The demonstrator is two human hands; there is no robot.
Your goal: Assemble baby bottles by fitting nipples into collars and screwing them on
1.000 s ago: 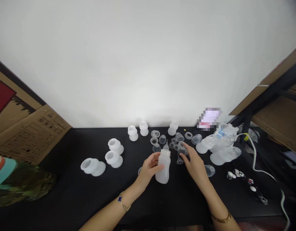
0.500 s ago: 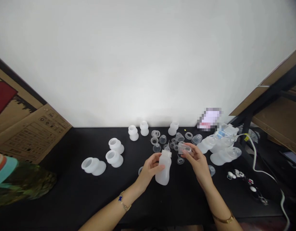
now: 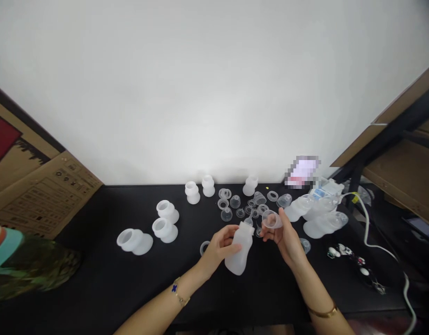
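A translucent white baby bottle [image 3: 241, 253] leans to the right in my left hand [image 3: 217, 249], whose fingers and thumb are closed round its body. It has a white collar and a clear teat [image 3: 249, 219] on top. In my right hand [image 3: 288, 238] is a clear bottle cap [image 3: 271, 219], its open rim turned toward me and to the left. The cap is apart from the teat, just to its right. Behind both hands lie loose clear rings [image 3: 223, 204] and clear dome-shaped parts [image 3: 226, 214]. Another ring [image 3: 204, 248] is partly hidden behind my left hand.
Several open white bottle bodies [image 3: 135, 242] stand or lie at left and back. Capped bottles [image 3: 326, 224] lie at right, near a white cable [image 3: 369, 228] and a beaded trinket [image 3: 357, 263]. A cardboard box [image 3: 61, 195] and a large drink bottle [image 3: 33, 265] stand at left.
My right hand has turned the cap so that its opening faces me more. The baby bottle has tilted further right, its top shifting slightly right.
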